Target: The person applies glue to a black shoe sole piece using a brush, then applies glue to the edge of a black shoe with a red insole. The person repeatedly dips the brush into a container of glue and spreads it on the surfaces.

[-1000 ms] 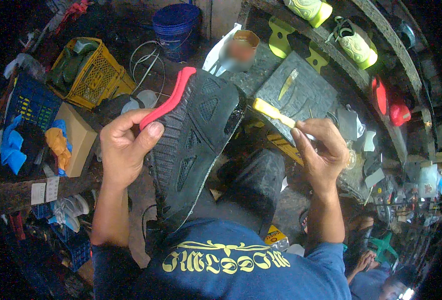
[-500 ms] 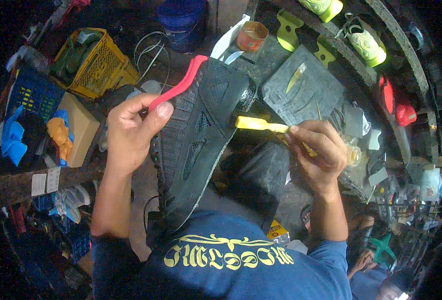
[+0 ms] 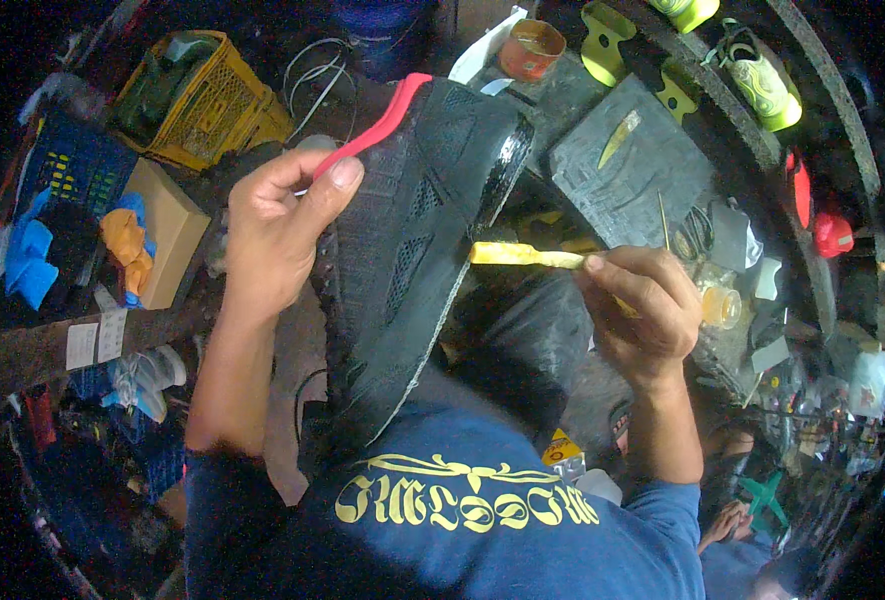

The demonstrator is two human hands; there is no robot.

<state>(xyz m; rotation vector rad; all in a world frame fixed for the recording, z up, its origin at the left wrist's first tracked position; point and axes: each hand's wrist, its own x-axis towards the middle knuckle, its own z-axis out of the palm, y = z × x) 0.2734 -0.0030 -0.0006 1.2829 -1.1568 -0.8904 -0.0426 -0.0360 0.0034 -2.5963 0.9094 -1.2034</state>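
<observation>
My left hand point(image 3: 287, 215) is closed on a black shoe upper point(image 3: 377, 260), its thumb and fingers at the red strip point(image 3: 382, 125) along the upper's far-left edge. A textured mesh pattern covers the upper's side, and a pale ragged line runs along its lower right edge. A wet-looking shine lies on the edge at the far right end. Pinched in my right hand point(image 3: 647, 310) is a yellow-handled brush point(image 3: 507, 254), whose dark tip is at the upper's right edge. Whether the tip touches it I cannot tell for sure.
Beyond my right hand lie a dark flat slab point(image 3: 632, 165), an orange-red tin point(image 3: 532, 50) and a small jar point(image 3: 722, 307). Yellow-green shoes point(image 3: 762, 85) stand on a rack at the far right. At left are a yellow crate point(image 3: 197, 105) and a cardboard box point(image 3: 174, 235).
The view has shifted slightly. The upper has turned a little, showing more of its shiny edge, and the brush tip sits nearer that edge. Both hands keep their hold.
</observation>
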